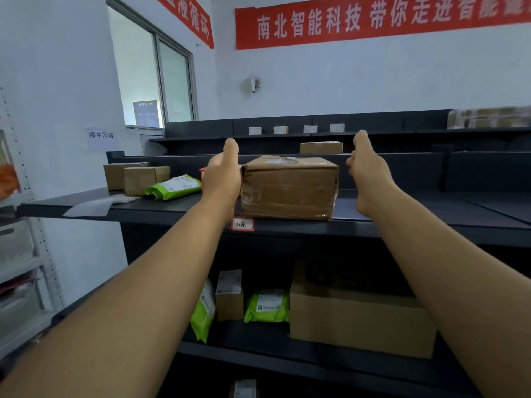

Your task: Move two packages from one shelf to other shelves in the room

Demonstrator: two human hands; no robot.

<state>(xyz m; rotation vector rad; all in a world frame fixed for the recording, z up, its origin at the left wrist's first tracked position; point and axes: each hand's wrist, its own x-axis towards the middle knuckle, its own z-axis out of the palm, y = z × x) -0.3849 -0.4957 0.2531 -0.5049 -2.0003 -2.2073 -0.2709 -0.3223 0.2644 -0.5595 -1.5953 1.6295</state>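
Observation:
A taped brown cardboard box [288,188] rests on the top board of a dark shelf [402,222], near its front edge. My left hand [222,170] lies flat against the box's left side, thumb up. My right hand [366,170] hovers a little to the right of the box, fingers apart and thumb raised, with a gap between palm and cardboard. Both arms reach straight forward. A red-bordered label [242,224] sticks to the shelf edge below the box.
Two small cartons [138,178] and a green mailer [175,186] lie at the shelf's left end. The lower shelf holds green mailers [267,305], a small box [229,294] and a large carton [362,320]. More dark shelves with boxes [321,147] stand behind. A white rack [23,254] stands at left.

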